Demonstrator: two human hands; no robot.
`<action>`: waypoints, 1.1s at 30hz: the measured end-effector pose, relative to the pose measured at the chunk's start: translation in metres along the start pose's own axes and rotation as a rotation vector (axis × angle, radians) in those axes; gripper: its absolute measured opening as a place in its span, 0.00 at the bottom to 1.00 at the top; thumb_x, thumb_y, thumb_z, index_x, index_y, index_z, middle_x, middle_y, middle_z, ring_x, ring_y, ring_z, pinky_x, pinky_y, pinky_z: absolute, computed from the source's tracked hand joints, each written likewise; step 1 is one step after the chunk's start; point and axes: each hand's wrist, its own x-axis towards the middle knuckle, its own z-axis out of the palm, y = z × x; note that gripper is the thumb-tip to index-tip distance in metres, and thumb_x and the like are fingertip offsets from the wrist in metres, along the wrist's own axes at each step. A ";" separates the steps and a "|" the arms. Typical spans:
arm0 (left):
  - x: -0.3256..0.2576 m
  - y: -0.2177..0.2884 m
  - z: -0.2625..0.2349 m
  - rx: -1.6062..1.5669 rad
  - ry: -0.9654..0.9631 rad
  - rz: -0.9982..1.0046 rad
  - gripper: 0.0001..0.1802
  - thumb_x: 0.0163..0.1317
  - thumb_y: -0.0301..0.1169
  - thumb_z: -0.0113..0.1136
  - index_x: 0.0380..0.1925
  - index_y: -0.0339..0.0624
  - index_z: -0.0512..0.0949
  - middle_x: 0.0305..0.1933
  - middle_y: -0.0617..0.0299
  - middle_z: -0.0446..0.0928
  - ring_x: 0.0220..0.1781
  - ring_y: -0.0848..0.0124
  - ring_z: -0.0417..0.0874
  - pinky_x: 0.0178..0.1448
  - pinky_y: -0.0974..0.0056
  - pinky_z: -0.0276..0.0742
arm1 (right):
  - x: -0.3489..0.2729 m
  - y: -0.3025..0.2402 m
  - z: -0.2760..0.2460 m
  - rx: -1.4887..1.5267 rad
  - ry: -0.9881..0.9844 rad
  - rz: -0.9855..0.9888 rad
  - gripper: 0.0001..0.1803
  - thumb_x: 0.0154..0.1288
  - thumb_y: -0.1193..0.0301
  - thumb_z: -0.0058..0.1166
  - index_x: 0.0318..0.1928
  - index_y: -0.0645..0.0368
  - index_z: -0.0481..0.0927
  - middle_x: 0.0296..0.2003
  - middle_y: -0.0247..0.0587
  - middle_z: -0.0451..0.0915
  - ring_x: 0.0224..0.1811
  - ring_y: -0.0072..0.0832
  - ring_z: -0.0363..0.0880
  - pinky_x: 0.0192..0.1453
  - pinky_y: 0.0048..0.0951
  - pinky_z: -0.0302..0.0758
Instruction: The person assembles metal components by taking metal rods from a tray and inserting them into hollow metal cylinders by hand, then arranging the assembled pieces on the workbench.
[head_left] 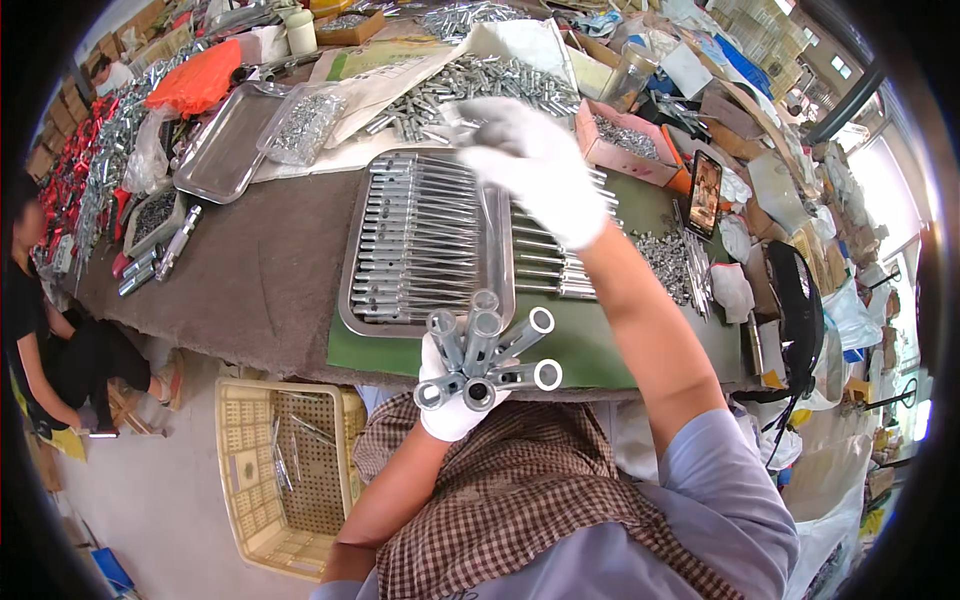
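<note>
My left hand (pixel 455 405), in a white glove, is wrapped round a bunch of several metal tubes (pixel 483 335) near the table's front edge. The tubes fan out with their open round ends showing. My right hand (pixel 540 170), also gloved in white, is over the near side of a heap of short metal tubes (pixel 470 85). Its fingers are somewhat blurred but look apart, and I see nothing held in them. Between the hands lies a metal tray (pixel 350 300) with a row of thin pointed rods (pixel 440 230) fixed in tube-like handles.
More rods (pixel 545 265) lie right of the tray, beside small metal pieces (pixel 670 260). A pink box (pixel 630 145) and a propped phone (pixel 704 195) are at the right. An oblong tray (pixel 225 150) lies left; a yellow crate (pixel 240 480) is on the floor. Another person (pixel 60 340) sits far left.
</note>
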 end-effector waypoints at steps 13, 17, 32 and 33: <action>-0.002 -0.001 0.000 -0.263 0.113 -0.215 0.23 0.67 0.51 0.46 0.53 0.49 0.68 0.57 0.52 0.74 0.59 0.57 0.74 0.57 0.46 0.73 | -0.095 -0.066 -0.034 -0.006 -0.028 -0.064 0.21 0.54 0.76 0.61 0.50 0.61 0.76 0.41 0.40 0.80 0.35 0.24 0.81 0.42 0.25 0.78; 0.006 0.011 0.009 0.323 0.131 0.157 0.32 0.54 0.37 0.69 0.53 0.41 0.62 0.53 0.55 0.76 0.53 0.64 0.78 0.53 0.57 0.75 | -0.100 -0.054 -0.025 0.024 -0.054 -0.067 0.20 0.50 0.77 0.63 0.47 0.59 0.77 0.41 0.40 0.80 0.37 0.29 0.82 0.43 0.29 0.78; 0.000 0.003 -0.005 0.247 0.030 -0.128 0.38 0.46 0.21 0.71 0.54 0.42 0.58 0.56 0.51 0.71 0.54 0.64 0.78 0.50 0.58 0.82 | -0.044 -0.039 -0.036 0.115 -0.741 -0.333 0.27 0.52 0.64 0.67 0.51 0.63 0.77 0.48 0.49 0.77 0.50 0.35 0.75 0.52 0.34 0.70; 0.000 0.001 -0.005 0.221 0.032 -0.073 0.36 0.48 0.19 0.68 0.54 0.46 0.58 0.56 0.51 0.71 0.52 0.63 0.79 0.49 0.57 0.83 | -0.042 -0.035 -0.031 0.390 -0.638 -0.141 0.25 0.55 0.63 0.65 0.51 0.63 0.77 0.46 0.46 0.78 0.49 0.34 0.75 0.54 0.33 0.70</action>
